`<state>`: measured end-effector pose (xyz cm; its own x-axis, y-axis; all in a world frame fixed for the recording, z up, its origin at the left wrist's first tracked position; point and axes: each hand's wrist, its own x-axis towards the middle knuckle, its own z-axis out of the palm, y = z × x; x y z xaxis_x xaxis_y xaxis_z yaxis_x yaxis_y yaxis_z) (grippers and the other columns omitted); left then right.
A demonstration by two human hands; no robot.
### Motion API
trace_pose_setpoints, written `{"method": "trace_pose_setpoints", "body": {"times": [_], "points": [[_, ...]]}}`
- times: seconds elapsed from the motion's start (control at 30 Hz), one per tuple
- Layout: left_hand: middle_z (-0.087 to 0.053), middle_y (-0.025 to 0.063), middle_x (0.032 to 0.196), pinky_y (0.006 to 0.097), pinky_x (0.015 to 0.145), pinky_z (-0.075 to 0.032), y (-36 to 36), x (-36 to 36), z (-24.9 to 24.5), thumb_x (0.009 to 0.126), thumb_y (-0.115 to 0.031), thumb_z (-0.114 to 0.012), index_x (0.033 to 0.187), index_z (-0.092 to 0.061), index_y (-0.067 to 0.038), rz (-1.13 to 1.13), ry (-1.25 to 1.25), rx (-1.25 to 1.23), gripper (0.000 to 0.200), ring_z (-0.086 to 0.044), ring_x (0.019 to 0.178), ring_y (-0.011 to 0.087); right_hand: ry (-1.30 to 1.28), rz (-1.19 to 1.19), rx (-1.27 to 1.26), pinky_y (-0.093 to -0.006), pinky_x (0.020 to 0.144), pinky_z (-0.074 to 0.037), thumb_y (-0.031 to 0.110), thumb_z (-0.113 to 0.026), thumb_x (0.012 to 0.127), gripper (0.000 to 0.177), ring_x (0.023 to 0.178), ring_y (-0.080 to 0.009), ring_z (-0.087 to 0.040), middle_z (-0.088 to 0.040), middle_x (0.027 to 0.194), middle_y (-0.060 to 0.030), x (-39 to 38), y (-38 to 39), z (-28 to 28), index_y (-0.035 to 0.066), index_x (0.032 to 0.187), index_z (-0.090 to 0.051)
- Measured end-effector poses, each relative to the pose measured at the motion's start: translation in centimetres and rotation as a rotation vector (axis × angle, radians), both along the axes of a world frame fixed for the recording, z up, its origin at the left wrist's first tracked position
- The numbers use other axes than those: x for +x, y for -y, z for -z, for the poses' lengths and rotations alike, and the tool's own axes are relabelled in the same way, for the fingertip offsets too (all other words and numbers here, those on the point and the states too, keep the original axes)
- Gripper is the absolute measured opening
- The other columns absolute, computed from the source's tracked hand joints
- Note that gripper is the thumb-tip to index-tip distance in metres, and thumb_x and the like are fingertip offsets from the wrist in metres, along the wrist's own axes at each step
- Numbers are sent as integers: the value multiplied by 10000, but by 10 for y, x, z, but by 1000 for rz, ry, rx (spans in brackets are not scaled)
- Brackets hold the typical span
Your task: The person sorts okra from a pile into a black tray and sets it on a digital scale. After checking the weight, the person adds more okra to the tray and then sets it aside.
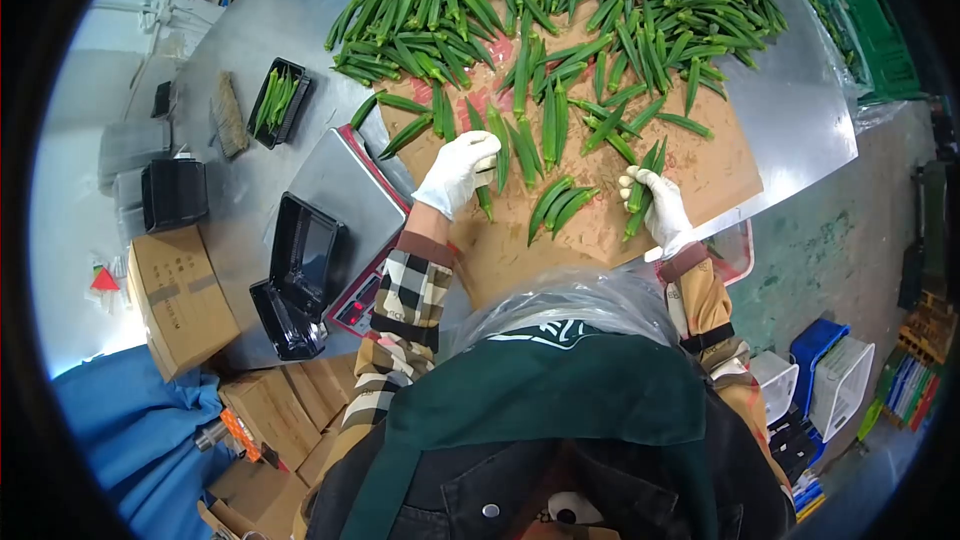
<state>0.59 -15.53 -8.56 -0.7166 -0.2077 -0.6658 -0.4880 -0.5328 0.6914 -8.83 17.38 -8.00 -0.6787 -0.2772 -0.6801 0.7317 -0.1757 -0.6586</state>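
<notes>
Okra bunch [640,190] in right hand's [662,208] grip, pod [485,202] in left hand's [458,172] (carton [180,295] print illegible)

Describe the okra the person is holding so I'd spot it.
Start at the brown cardboard sheet on the steel table, below the big okra heap. At its right edge is the white-gloved right hand; the okra bunch stands gripped in its fingers, not lying loose like the rest.
</notes>
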Motion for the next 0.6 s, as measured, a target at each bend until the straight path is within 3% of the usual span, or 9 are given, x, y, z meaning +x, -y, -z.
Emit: {"method": "trace_pose_setpoints", "body": {"times": [0.03,0.13,0.23,0.27,0.33,0.4,0.6], "points": [[-693,114,1111,383,869,-537,1,4,-6,956,-172,-669,1190,-573,-70,12,-109,160,273,-685,1025,240,-10,-12,-5,-287,585,-534,106,-645,952,204,663,-141,-623,-684,864,-58,1,2,-2,-12,1117,-671],[-688,137,1111,427,896,-549,-5,11,-28,956,-147,-667,1150,-575,-58,-63,-127,274,233,-682,1014,263,-109,-15,6,-294,573,-545,86,-673,933,182,653,-135,-616,-673,853,-49,-2,12,5,-4,1092,-663],[-677,147,1129,438,904,-563,11,21,-8,948,-113,-669,1129,-571,-51,-158,-296,248,215,-681,995,266,-242,13,159,-277,550,-533,84,-727,900,209,641,-114,-595,-660,846,-28,-15,33,6,3,1079,-657],[-666,142,1153,416,887,-573,19,23,-5,940,-96,-681,1096,-568,-49,-232,-239,200,198,-677,991,259,-283,21,230,-269,542,-527,86,-747,887,227,638,-106,-587,-656,844,-21,-21,42,5,4,1077,-655],[-643,155,1193,408,883,-573,24,21,-15,945,-114,-676,1225,-532,-39,-297,-251,179,323,-666,1027,247,-343,11,306,-257,532,-499,125,-798,856,273,649,-74,-571,-671,843,-12,-31,58,14,5,1068,-674],[-655,130,1179,407,882,-579,27,17,-18,941,-116,-688,1255,-554,-48,-254,-326,246,348,-672,1021,246,-396,-32,379,-250,531,-482,131,-808,848,276,660,-65,-577,-684,843,-15,-40,72,21,4,1059,-683],[-650,123,1249,415,935,-567,14,8,-31,945,-120,-683,1377,-528,-60,-229,-319,299,462,-654,1139,265,-398,-98,360,-257,680,-496,69,-782,827,159,725,-78,-603,-708,841,-6,-60,69,49,13,962,-719]]}}
